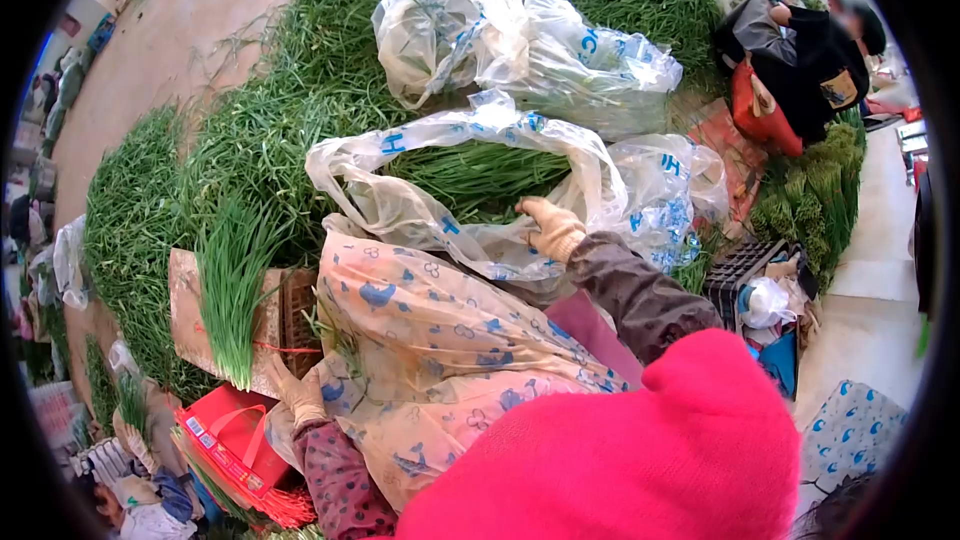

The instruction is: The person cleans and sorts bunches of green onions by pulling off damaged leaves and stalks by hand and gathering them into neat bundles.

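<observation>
My left hand (297, 396), in a pale glove, is at the near edge of a wooden box or board (187, 315), fingers stretched out. A bundle of long green stalks (238, 285), like garlic chives, lies across that box just beyond the hand. My right hand (553, 229), also gloved, rests at the near right rim of an open clear plastic bag (345, 162) with blue print. Its fingers look apart, though some are partly hidden. More green chives (480, 172) lie inside the bag. A patterned cloth (420, 320) covers my lap between both hands.
Loose greens (330, 50) are heaped beyond the bag. Another filled plastic bag (590, 60) lies behind it. On the right are a black crate (735, 280) and a person in dark clothes (800, 70). A red bag (235, 440) sits at lower left; a pink hat (620, 440) fills the bottom.
</observation>
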Demonstrator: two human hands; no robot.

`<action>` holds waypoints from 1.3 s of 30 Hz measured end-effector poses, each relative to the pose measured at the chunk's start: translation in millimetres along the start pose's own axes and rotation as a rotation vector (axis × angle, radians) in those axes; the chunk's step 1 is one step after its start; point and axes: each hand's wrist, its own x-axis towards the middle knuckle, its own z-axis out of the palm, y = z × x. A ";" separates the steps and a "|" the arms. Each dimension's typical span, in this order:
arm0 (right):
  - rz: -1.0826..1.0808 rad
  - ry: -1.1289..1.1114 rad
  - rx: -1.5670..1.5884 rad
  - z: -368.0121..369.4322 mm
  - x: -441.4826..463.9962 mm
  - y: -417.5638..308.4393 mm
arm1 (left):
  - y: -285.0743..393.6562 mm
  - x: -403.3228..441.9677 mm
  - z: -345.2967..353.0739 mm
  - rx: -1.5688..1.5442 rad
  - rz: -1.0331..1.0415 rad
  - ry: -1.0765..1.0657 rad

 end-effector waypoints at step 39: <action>-0.167 -0.576 -0.441 -31.0 220.3 -12.6 | 14.2 5.7 33.2 -0.096 0.041 -0.306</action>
